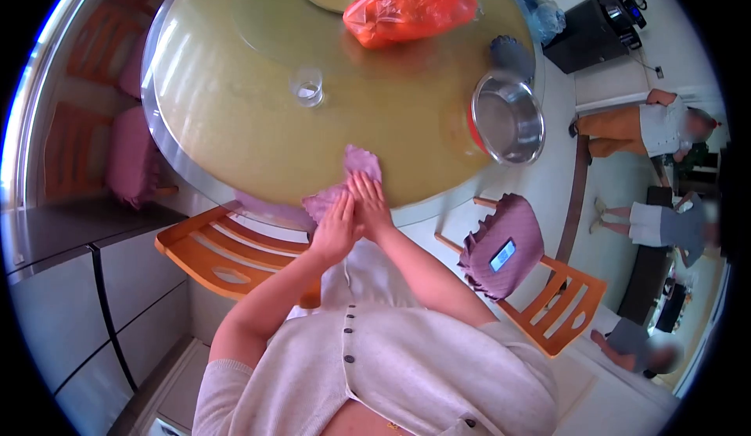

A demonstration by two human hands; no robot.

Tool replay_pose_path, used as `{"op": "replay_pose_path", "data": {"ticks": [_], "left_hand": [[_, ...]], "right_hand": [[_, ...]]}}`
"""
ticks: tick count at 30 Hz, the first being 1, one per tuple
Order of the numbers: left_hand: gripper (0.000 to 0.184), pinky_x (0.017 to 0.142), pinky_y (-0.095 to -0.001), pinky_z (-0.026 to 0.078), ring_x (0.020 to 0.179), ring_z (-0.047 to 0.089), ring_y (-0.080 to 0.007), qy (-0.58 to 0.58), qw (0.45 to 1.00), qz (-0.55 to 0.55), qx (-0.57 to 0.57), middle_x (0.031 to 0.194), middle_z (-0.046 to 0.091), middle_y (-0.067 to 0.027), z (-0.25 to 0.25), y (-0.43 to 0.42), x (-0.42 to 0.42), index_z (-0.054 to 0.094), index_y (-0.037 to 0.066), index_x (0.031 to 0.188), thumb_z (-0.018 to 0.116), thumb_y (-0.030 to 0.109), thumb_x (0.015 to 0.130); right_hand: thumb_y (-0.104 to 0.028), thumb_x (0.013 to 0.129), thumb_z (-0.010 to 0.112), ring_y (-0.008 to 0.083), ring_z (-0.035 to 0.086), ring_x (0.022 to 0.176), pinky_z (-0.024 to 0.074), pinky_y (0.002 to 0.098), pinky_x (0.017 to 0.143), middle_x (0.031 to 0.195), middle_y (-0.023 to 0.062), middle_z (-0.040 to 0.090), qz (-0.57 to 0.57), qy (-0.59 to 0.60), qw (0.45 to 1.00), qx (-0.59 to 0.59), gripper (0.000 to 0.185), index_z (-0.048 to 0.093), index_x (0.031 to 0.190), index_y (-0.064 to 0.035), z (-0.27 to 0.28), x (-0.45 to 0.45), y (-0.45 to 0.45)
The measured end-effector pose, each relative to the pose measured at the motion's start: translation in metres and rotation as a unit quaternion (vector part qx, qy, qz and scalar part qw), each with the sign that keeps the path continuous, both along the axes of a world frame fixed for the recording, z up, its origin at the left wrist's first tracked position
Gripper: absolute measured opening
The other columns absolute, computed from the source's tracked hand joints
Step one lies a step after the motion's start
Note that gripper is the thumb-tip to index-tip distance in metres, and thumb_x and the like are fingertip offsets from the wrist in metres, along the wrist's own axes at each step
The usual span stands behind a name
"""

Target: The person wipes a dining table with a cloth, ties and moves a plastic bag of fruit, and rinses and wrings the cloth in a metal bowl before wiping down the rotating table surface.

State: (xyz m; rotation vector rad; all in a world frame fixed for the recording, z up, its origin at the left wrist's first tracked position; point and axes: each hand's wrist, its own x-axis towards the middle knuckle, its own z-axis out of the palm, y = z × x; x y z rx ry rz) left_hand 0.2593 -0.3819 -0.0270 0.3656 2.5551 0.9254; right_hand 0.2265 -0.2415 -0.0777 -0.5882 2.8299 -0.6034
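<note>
A purple cloth with a scalloped edge [362, 163] lies on the near edge of the round table [235, 115]. Both of my hands press on it side by side, almost touching. My right hand [371, 203] has its fingers stretched flat over the cloth's upper part. My left hand [336, 228] lies flat too, its fingertips on the part that spreads to the left. The middle of the cloth is hidden beneath the hands, so I cannot tell whether it is one piece or two.
On the table are a clear cup [307, 88], a red plastic bag [411, 5] and a steel basin [508, 119]. Wooden chairs stand at left [227, 252] and right [555, 303]; a phone [503, 254] rests on the right one's purple cushion. Several people are at far right.
</note>
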Motion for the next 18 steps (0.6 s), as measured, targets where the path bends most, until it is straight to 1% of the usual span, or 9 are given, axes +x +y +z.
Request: {"op": "replay_pose_path", "data": {"ticks": [1,2,4,5,7,9,11,14,18], "left_hand": [[0.077,0.115,-0.0446,0.020,0.141,0.022,-0.0378,0.006,1.000,-0.006,-0.001,0.150,0.023,-0.0256,-0.027,0.008,0.012,0.022,-0.006,0.144,0.057,0.035,0.090],[0.078,0.115,-0.0444,0.018,0.142,0.019,-0.0361,0.021,0.999,-0.024,-0.022,0.152,0.021,-0.0237,-0.033,0.020,0.015,0.022,-0.006,0.144,0.056,0.038,0.090],[0.079,0.116,-0.0441,0.015,0.144,0.016,-0.0341,0.057,0.996,-0.020,-0.059,0.153,0.020,-0.0223,-0.031,0.041,0.000,0.022,-0.005,0.145,0.054,0.042,0.090],[0.079,0.116,-0.0441,0.015,0.144,0.016,-0.0341,0.056,0.997,-0.017,-0.056,0.153,0.020,-0.0223,-0.033,0.050,-0.014,0.022,-0.005,0.145,0.054,0.042,0.090],[0.081,0.116,-0.0443,0.013,0.144,0.014,-0.0319,0.096,0.993,-0.004,-0.074,0.154,0.019,-0.0204,-0.042,0.063,-0.058,0.021,-0.003,0.146,0.050,0.048,0.090],[0.083,0.116,-0.0442,0.013,0.144,0.014,-0.0313,0.108,0.991,-0.005,-0.079,0.154,0.018,-0.0196,-0.046,0.074,-0.101,0.020,-0.002,0.147,0.049,0.050,0.089],[0.085,0.116,-0.0436,0.012,0.145,0.014,-0.0294,0.128,0.987,-0.004,-0.095,0.155,0.018,-0.0164,-0.051,0.086,-0.148,0.020,0.002,0.148,0.047,0.056,0.088],[0.086,0.117,-0.0438,0.012,0.145,0.014,-0.0284,0.124,0.988,-0.008,-0.090,0.155,0.018,-0.0152,-0.051,0.095,-0.205,0.020,0.003,0.148,0.047,0.057,0.087],[0.089,0.117,-0.0439,0.012,0.145,0.013,-0.0268,0.137,0.982,-0.013,-0.129,0.155,0.018,-0.0139,-0.053,0.111,-0.238,0.020,0.004,0.148,0.055,0.055,0.084]], "right_hand": [[-0.030,0.093,0.040,0.0259,0.011,0.146,0.0055,0.0443,0.118,0.156,0.0126,0.017,-0.009,0.004,1.000,0.003,0.063,0.022,0.148,-0.0052,-0.010,0.001,0.017],[-0.030,0.093,0.040,0.0259,0.011,0.146,0.0055,0.0443,0.118,0.156,0.0126,0.017,-0.005,0.006,1.000,0.004,0.063,0.022,0.148,-0.0052,-0.013,-0.004,0.024],[-0.029,0.092,0.042,0.0281,0.013,0.145,0.0086,0.0445,0.117,0.155,0.0139,0.019,-0.036,0.039,0.995,0.082,0.064,0.023,0.148,-0.0042,-0.020,-0.017,0.043],[-0.029,0.092,0.043,0.0285,0.013,0.145,0.0089,0.0447,0.117,0.155,0.0139,0.019,-0.049,0.077,0.992,0.091,0.063,0.024,0.148,-0.0049,-0.028,-0.033,0.047],[-0.028,0.092,0.043,0.0286,0.014,0.145,0.0091,0.0447,0.117,0.155,0.0138,0.020,-0.050,0.072,0.993,0.081,0.063,0.025,0.148,-0.0053,-0.024,-0.078,0.060],[-0.028,0.092,0.043,0.0288,0.014,0.145,0.0092,0.0447,0.117,0.155,0.0136,0.020,-0.051,0.071,0.994,0.067,0.063,0.025,0.148,-0.0058,-0.021,-0.126,0.073],[-0.030,0.091,0.043,0.0285,0.014,0.144,0.0094,0.0446,0.117,0.154,0.0131,0.021,-0.052,0.074,0.991,0.096,0.064,0.025,0.148,-0.0068,-0.021,-0.173,0.083],[-0.032,0.089,0.047,0.0278,0.016,0.144,0.0102,0.0440,0.117,0.154,0.0125,0.023,-0.071,0.067,0.991,0.093,0.066,0.026,0.147,-0.0075,-0.017,-0.226,0.092],[-0.035,0.089,0.047,0.0274,0.016,0.144,0.0094,0.0434,0.117,0.154,0.0117,0.022,-0.076,0.038,0.991,0.106,0.068,0.026,0.148,-0.0086,-0.012,-0.255,0.109]]}}
